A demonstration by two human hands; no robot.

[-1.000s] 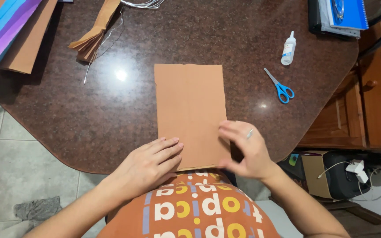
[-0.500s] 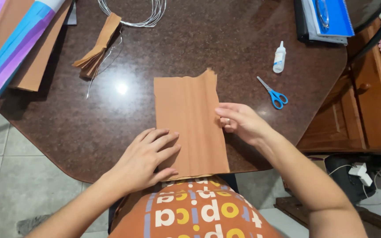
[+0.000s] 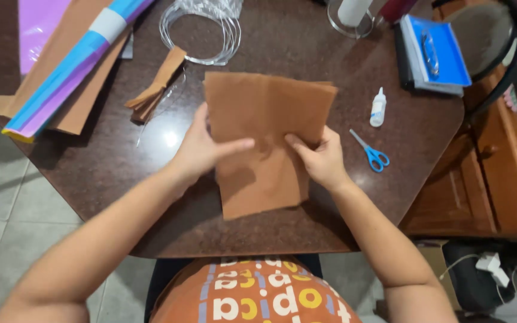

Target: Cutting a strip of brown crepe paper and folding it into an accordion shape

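A sheet of brown paper is lifted off the dark table, its far part raised and bent over the near part. My left hand grips its left edge, thumb lying across the front. My right hand grips the sheet near its middle right, thumb on top and fingers behind. The lower end of the sheet hangs toward me above the table.
Blue-handled scissors and a small white glue bottle lie right of my right hand. A folded brown paper strip and coiled wire sit at the back. Rolled coloured papers lie far left, a blue book far right.
Both hands went from pressing the sheet flat on the table to gripping it and lifting it. The sheet's far part has risen and bent toward me. The camera view shifted forward.
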